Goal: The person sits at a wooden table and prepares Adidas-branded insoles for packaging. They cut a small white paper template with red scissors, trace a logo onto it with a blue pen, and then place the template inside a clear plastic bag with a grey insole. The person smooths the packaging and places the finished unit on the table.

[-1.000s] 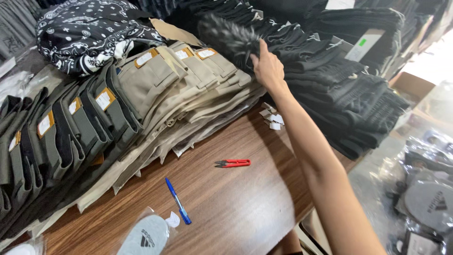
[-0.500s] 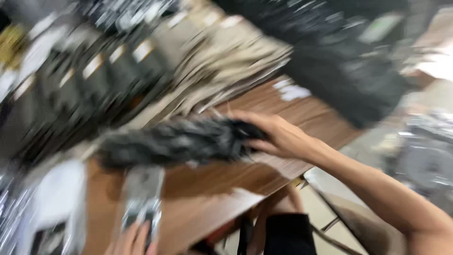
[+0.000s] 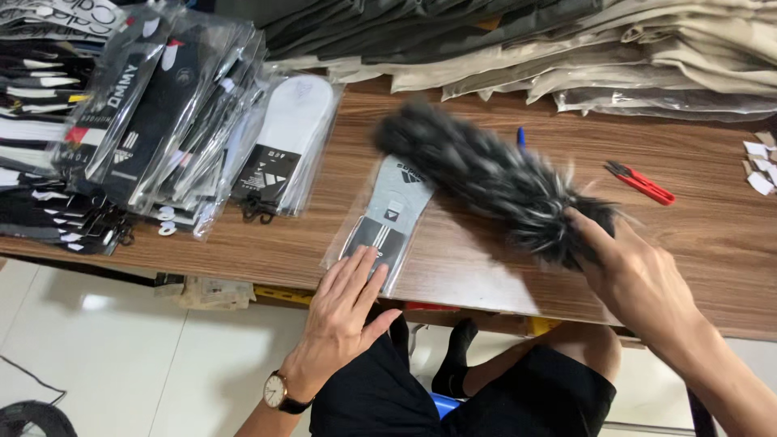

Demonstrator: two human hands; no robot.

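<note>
My right hand [image 3: 639, 279] grips one end of a long black-and-grey fuzzy fur strip [image 3: 486, 174], which hangs in the air above the wooden table [image 3: 696, 267]. My left hand [image 3: 346, 311], with a wristwatch on its wrist, lies flat with fingers together on the near end of a clear-bagged grey sock pack [image 3: 387, 217] at the table's front edge. The fur strip's far end reaches over the upper part of that pack.
Stacks of bagged socks [image 3: 162, 121] fill the left of the table, one white pack [image 3: 283, 146] beside them. Folded beige and dark trousers [image 3: 615, 48] line the back. Red thread snips [image 3: 641, 181], a blue pen [image 3: 520, 136] and white paper tags [image 3: 761, 162] lie at right.
My right hand has pulled the fur strip off the far pile and brought it over the table. My view swung left and down. My left hand has come onto the sock pack.
</note>
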